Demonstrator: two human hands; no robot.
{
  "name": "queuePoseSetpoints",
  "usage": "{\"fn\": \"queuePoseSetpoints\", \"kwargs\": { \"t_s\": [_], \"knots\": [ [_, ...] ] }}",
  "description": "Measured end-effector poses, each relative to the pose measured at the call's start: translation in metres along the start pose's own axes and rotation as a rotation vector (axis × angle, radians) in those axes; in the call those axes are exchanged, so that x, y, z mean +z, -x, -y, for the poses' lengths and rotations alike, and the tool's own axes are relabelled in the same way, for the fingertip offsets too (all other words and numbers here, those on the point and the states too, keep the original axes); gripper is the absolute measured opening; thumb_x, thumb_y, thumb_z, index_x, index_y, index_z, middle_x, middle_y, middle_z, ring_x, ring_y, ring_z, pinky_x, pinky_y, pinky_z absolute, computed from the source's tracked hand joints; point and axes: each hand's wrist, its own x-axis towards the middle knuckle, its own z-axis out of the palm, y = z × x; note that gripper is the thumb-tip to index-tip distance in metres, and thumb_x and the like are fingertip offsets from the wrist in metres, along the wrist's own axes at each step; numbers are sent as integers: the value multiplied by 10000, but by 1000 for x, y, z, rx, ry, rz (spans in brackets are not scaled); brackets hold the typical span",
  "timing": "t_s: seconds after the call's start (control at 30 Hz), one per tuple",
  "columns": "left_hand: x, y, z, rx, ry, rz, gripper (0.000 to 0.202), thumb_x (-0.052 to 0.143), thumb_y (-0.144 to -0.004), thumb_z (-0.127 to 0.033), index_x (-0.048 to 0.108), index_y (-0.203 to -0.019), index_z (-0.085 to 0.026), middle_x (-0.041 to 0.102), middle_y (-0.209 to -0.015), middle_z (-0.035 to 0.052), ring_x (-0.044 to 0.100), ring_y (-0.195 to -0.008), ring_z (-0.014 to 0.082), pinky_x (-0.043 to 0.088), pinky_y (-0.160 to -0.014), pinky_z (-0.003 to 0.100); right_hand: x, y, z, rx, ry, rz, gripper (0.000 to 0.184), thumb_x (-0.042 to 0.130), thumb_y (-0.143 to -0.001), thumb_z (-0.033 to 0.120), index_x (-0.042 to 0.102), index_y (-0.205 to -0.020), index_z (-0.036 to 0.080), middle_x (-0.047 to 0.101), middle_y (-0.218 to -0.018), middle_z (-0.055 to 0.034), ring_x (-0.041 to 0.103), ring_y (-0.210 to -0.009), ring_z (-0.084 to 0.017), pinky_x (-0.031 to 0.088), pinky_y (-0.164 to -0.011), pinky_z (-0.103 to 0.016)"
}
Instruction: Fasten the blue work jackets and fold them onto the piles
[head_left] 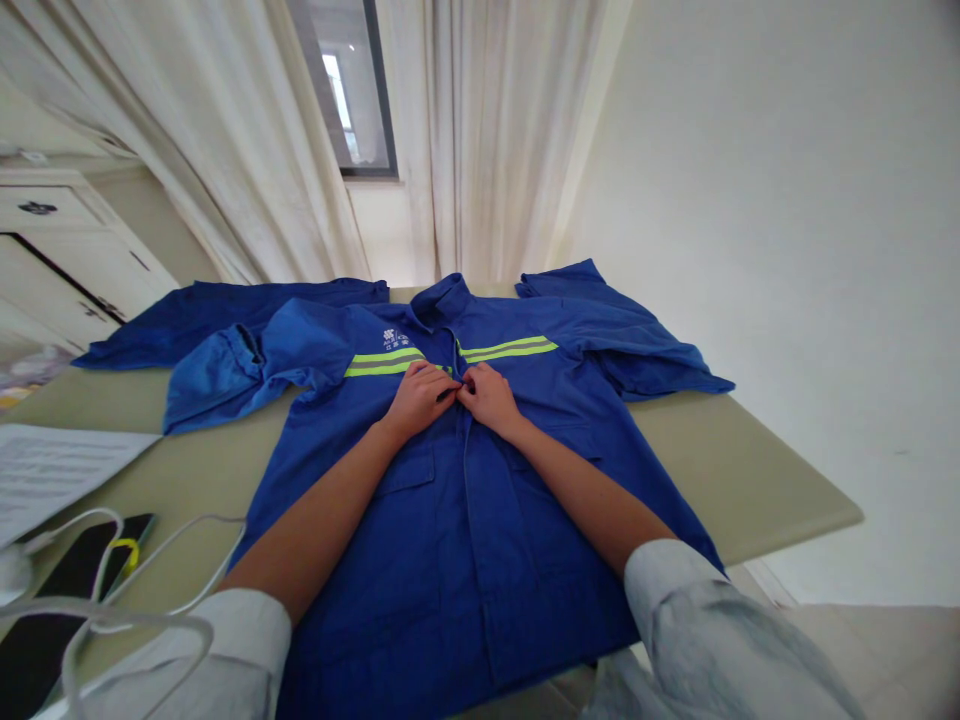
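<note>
The pale green tabletop (750,490) carries a blue work jacket (480,500), front up, collar (442,300) away from the person and hem (555,660) reaching past the near edge. That overhang is probably the main risk: a firm tug toward the body, helped by the weight of the loose cloth, could slide the jacket off. Its sleeves lie bent and rumpled near another blue garment (172,320), so a shift could tangle them. A white cable (217,518) meets the jacket's left side; cloth dragged over it might pull along the black flat device (67,580) among the cable's loops. At the front placket (471,470), level with the reflective stripe, the left hand (420,397) and right hand (489,400) almost meet, both closed in a pinch on the fabric; the fingers hide any fastener between them. Uneven tension there could let an edge slip or leave the two front panels offset. Among containers, the white cabinet (142,215) is largest; its drawer (60,207) looks closed, its contents unseen. Smaller is the jacket's chest pocket (409,475) by the left forearm, its flap lying down; whether it holds anything cannot be told.
</note>
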Motion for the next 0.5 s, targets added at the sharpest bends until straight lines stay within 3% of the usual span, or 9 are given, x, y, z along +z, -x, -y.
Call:
{"fn": "queuePoseSetpoints", "kwargs": {
  "t_s": [0.2,0.5],
  "knots": [
    [1,2,-6,-145,-22,22,178,618,-983,-275,765,-1085,-271,785,-1080,75,682,-1071,288,411,-1038,487,1,-2,-1,-57,-20,-15,91,598,-884,183,679,-915,207,670,-986,-47,592,-863,-196,439,-737,-276],
    [4,2,0,-128,-39,62,152,610,-988,-284,737,-1055,-235,758,-1003,83,663,-1012,293,417,-986,478,0,7,3,-59,-39,-62,133,614,-923,238,670,-1039,206,669,-1102,-65,633,-958,-202,494,-833,-293]
  ]
}}
